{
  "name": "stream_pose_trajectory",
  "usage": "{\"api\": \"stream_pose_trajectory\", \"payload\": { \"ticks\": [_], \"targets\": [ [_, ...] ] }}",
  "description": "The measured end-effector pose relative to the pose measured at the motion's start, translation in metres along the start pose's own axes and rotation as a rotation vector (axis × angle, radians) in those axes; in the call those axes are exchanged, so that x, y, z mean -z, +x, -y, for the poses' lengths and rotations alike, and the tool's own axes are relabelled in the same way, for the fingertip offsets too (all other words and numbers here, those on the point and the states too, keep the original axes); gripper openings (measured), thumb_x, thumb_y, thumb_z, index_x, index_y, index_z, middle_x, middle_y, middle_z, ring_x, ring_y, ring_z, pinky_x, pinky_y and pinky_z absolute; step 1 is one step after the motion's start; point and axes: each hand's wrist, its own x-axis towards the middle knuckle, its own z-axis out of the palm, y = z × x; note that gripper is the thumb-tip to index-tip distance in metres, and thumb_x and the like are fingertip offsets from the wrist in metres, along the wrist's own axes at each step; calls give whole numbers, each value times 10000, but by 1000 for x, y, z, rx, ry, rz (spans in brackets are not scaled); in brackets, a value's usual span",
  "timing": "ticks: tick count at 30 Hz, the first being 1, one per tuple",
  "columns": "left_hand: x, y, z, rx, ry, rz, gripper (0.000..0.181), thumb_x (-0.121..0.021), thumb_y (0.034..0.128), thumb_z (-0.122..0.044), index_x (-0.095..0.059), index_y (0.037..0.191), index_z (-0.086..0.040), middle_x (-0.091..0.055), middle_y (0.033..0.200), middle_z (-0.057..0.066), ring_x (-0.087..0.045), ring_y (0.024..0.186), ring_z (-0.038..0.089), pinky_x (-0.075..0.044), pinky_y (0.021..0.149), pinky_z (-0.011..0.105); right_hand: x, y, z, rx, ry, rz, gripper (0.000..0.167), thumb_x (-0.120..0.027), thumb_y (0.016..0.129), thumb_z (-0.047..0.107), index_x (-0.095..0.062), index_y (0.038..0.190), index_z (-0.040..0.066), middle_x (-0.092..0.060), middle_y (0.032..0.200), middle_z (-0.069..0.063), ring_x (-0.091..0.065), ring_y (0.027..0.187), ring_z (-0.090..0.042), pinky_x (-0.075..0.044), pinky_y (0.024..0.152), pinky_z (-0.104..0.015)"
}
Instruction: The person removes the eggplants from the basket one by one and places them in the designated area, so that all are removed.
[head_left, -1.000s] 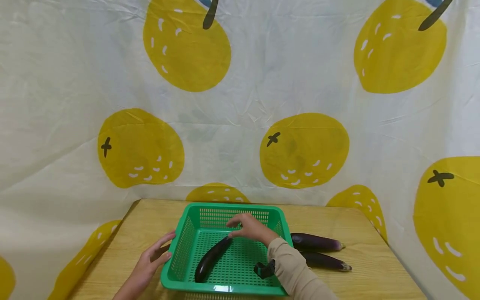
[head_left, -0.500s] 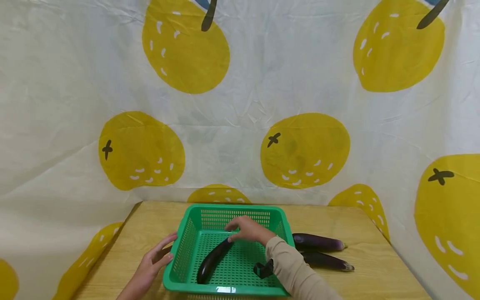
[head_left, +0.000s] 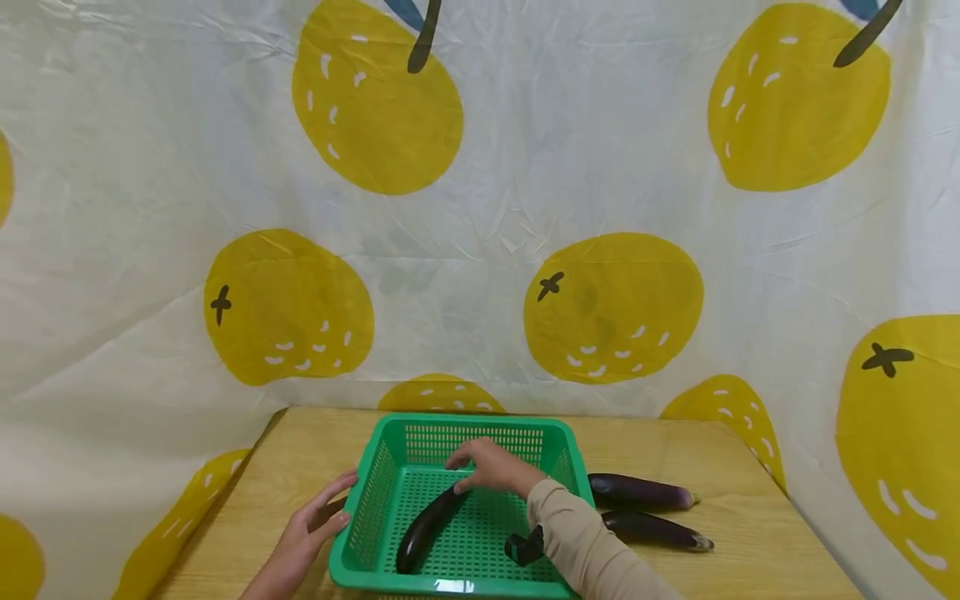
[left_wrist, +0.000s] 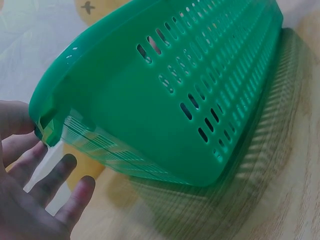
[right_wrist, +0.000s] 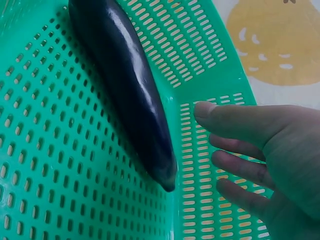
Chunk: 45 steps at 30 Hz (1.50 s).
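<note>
A dark purple eggplant (head_left: 431,527) lies slantwise on the floor of a green plastic basket (head_left: 450,588). My right hand (head_left: 491,468) hovers inside the basket over the eggplant's far end, fingers loosely bent and thumb lowest. In the right wrist view, a gap shows between that hand (right_wrist: 265,160) and the eggplant (right_wrist: 125,75). My left hand (head_left: 303,533) is at the basket's left rim, fingers spread and relaxed. The left wrist view shows the left hand's fingers (left_wrist: 52,175) by the rim's corner, some touching or nearly touching it.
Two more eggplants, one farther back (head_left: 641,492) and one nearer (head_left: 656,530), lie side by side on the wooden table (head_left: 750,550) right of the basket. A black strap (head_left: 525,547) circles the right wrist. A fruit-printed cloth (head_left: 465,208) hangs behind and at the sides.
The whole head view has shifted slightly down and to the right. Both hands and the eggplant keep nearly the same places relative to the basket.
</note>
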Motion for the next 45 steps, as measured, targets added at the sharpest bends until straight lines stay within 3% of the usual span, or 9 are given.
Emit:
{"api": "stream_pose_trajectory", "payload": {
  "ticks": [6,13,20,32,38,45],
  "targets": [
    [1,0,0,7,1,-3,532,-535,1083,-192,-407,1583,-64,-336,1628,-1,-356,1477,536,-517,942,199,-6,2,-1,26,12,3,370,-831,863,97,-746,1216,25,-743,1213,-114,-688,1126,-306,-573,950,-358],
    [3,2,0,-2,7,8,523,-522,1088,-184,-406,1584,-62,-304,1653,65,-346,1478,544,-518,946,202,-9,3,-2,11,-5,3,365,-834,862,105,-750,1211,37,-740,1200,-86,-685,1110,-280,-560,905,-271],
    [4,4,-2,-4,9,11,529,-525,1087,-181,-400,1585,-55,-230,1693,203,-352,1473,550,-515,941,190,-9,3,-1,2,21,17,371,-837,855,94,-746,1208,22,-747,1198,-105,-693,1121,-289,-572,924,-308],
    [3,3,-4,10,9,-16,515,-539,1081,-187,-432,1572,-75,-274,1675,158,-384,1465,527,-521,933,200,-17,5,-5,3,-7,22,364,-855,838,111,-762,1183,45,-752,1198,-82,-707,1100,-247,-563,896,-251],
    [1,3,-4,4,-9,4,526,-526,1084,-164,-404,1578,-32,-237,1691,219,-374,1459,547,-521,931,195,-18,1,-4,-14,-76,36,373,-860,837,127,-766,1193,67,-745,1223,-68,-679,1167,-241,-551,954,-268],
    [1,3,-4,17,7,-14,526,-542,1076,-173,-421,1567,-27,-272,1680,224,-397,1446,540,-524,921,191,-17,2,-3,-9,-55,135,421,-862,834,101,-747,1238,71,-739,1245,-68,-684,1140,-208,-558,924,-258]
  ]
}}
